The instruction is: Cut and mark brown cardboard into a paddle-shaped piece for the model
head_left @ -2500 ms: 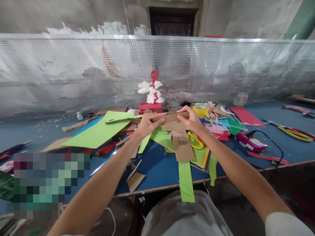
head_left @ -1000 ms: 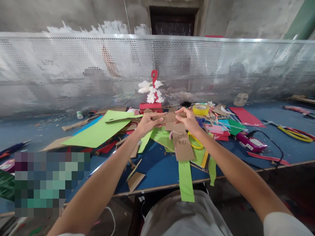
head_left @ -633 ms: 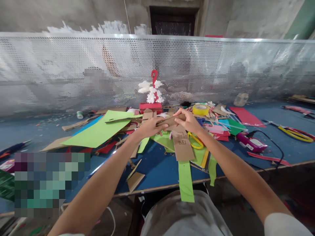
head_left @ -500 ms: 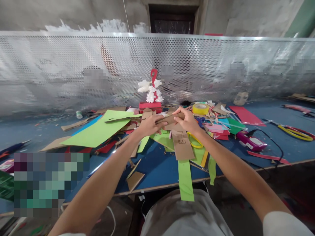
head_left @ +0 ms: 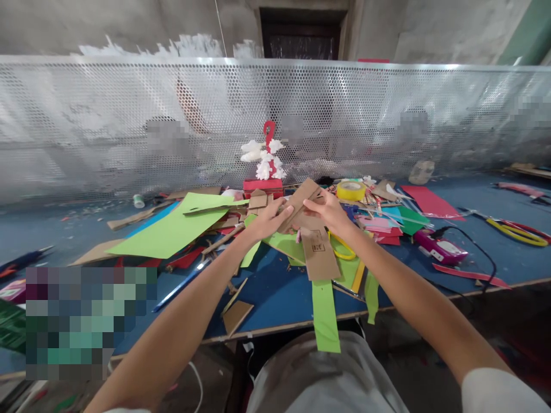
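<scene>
Between my two hands is a folded piece of brown cardboard [head_left: 302,198], tilted up to the right. My left hand [head_left: 271,218] pinches its lower left end, thumb on the near face. My right hand [head_left: 328,210] grips its right side, with some fingers hidden behind it. Below them lies a printed cardboard strip [head_left: 319,261], over a light green paper strip [head_left: 326,321] that hangs past the table edge. Close to my right wrist are yellow-handled scissors [head_left: 343,248]. Behind the hands stands a red stem with white flowers [head_left: 270,158] on a red box [head_left: 262,187].
A large green sheet [head_left: 167,229] covers the left side over scraps. Yellow tape [head_left: 350,190], coloured paper pieces, a red sheet [head_left: 431,202], a purple device with a cord [head_left: 441,246] and pliers [head_left: 512,229] lie right. A perforated metal screen [head_left: 129,126] stands behind the blue table [head_left: 275,304].
The cardboard piece has turned from nearly level to a steep slant, showing its broad face. My left hand has shifted slightly to the right, and both hands still hold the piece.
</scene>
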### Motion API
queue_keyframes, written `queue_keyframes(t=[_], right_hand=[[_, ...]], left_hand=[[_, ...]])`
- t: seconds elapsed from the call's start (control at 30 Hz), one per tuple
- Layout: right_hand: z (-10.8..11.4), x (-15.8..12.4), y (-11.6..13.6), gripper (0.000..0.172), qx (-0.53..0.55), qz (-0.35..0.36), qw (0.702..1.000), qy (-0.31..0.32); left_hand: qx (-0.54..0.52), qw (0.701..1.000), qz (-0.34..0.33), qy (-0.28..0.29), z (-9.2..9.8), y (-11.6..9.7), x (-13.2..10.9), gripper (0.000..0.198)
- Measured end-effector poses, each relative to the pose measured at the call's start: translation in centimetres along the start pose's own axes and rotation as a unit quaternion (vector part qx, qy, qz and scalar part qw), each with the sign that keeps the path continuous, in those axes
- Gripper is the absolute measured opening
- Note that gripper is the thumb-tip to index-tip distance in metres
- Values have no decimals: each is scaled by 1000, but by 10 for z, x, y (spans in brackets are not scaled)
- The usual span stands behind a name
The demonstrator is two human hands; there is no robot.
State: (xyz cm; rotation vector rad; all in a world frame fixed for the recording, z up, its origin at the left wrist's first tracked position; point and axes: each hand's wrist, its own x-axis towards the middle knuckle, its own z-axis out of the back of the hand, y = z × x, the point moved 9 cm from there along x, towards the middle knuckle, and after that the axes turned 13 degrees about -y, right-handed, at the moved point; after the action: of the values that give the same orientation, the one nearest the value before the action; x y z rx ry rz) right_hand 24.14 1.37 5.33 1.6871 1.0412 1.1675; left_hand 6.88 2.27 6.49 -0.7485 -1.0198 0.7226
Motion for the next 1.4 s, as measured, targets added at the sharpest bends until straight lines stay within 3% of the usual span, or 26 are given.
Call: queue_keyframes(t=[0.1, 0.2, 0.27, 0.33, 0.43, 0.5, 0.63, 0.83, 0.97, 1.1, 1.27, 1.4], right_hand=[[6, 5, -8, 53, -4, -12, 1000, -21], [15, 13, -11, 45, -7, -18, 999, -44], [27, 19, -12, 39, -20, -29, 997, -70], [40, 24, -14, 37, -44, -39, 993, -98], [54, 29, -15, 39, -91, -32, 989, -116], [54, 31, -14, 32, -138, -10, 986, -92], [39, 32, -17, 19, -219, 40, 975, -14], [24, 29, -31, 38, -243, 38, 969, 39], [23, 27, -37, 36, -234, 18, 971, 35], [26, 31, -37, 24, -256, 21, 966, 34], [37, 37, -15, 22, -387, 124, 914, -5], [42, 36, -7, 20, -427, 147, 892, -2]], left_hand=[[83, 995, -47, -39, 5, -2, 6, 33], [181, 979, -71, -66, 17, 1, 14, 34], [238, 965, -70, -84, 29, 4, 16, 29], [293, 950, -44, -98, 39, 9, 13, 10], [390, 919, 3, -63, 41, 16, 3, 32], [444, 896, 10, -26, 35, 16, -4, 41], [499, 866, -3, 31, 22, 14, -11, 33], [545, 838, 1, 22, 28, 0, -11, 30], [516, 856, -20, 12, 19, -12, -10, 30], [455, 889, -47, 27, -5, -6, -11, 27], [412, 909, -52, 37, -20, 4, -11, 25], [407, 912, -37, 33, -20, 4, -12, 30]])
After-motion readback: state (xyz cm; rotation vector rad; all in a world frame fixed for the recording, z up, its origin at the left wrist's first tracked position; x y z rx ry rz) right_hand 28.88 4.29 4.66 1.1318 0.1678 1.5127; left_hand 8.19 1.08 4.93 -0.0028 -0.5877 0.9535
